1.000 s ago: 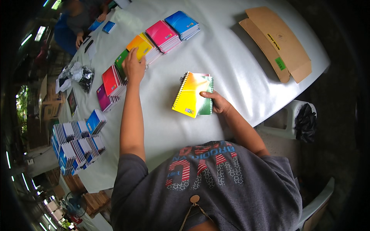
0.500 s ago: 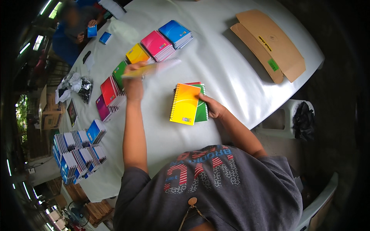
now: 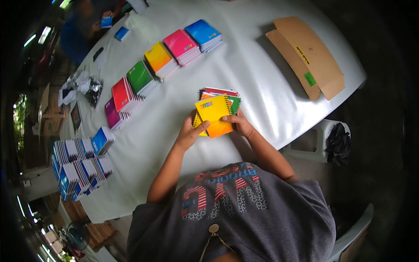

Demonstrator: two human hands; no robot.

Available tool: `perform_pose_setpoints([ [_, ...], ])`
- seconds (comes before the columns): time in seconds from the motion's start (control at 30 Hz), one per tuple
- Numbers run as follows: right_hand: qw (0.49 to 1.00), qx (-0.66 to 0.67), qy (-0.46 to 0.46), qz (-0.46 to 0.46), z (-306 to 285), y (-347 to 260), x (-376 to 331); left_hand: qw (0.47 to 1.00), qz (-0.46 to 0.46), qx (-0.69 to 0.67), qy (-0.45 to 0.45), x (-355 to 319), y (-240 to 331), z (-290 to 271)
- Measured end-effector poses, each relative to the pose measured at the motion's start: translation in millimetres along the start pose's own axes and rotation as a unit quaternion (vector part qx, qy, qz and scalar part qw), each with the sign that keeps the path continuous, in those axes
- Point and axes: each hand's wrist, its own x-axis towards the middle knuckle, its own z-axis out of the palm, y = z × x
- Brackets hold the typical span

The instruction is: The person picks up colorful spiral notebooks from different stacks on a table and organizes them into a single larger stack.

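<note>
In front of my chest a small stack of spiral notebooks is gripped from both sides. On top lies a yellow notebook (image 3: 217,112), its spiral edge toward the right. Beneath it, partly hidden, are another yellow one, a green notebook (image 3: 235,103) and a red notebook (image 3: 220,91) fanned out at the far end. My left hand (image 3: 190,132) closes on the left side, its thumb across the top cover's lower corner. From the right, my right hand (image 3: 241,124) holds the stack with its thumb on the yellow cover and its fingers underneath.
Beyond the stack, a slanting row of notebook piles runs from a purple pile (image 3: 114,114) to a blue pile (image 3: 203,35). Many blue notebooks (image 3: 83,163) stand at left. A cardboard piece (image 3: 307,61) lies right. Another person's hand holds a blue notebook (image 3: 106,22) far left.
My left hand has come back from the row of piles with a yellow notebook, now laid on the stack. Both hands now grip the stack.
</note>
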Motion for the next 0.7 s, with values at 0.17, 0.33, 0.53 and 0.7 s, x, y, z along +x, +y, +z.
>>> perform_pose_setpoints([
  [0.17,0.952,-0.288,-0.054,-0.089,4.6,-5.4,-0.8,0.985,0.104,0.132,0.027,-19.7,-45.6,-7.7],
  [0.33,0.930,-0.326,0.031,-0.168,4.9,22.5,-11.1,1.000,-0.010,-0.027,-0.006,-25.3,-47.1,19.3],
  [0.53,0.941,-0.235,-0.019,-0.244,4.8,36.3,-27.0,0.938,0.299,0.134,0.116,-20.8,-58.8,28.8],
  [0.7,0.928,-0.347,-0.059,-0.123,-11.8,32.4,-38.9,0.958,0.248,0.092,0.114,-31.1,-61.7,32.4],
])
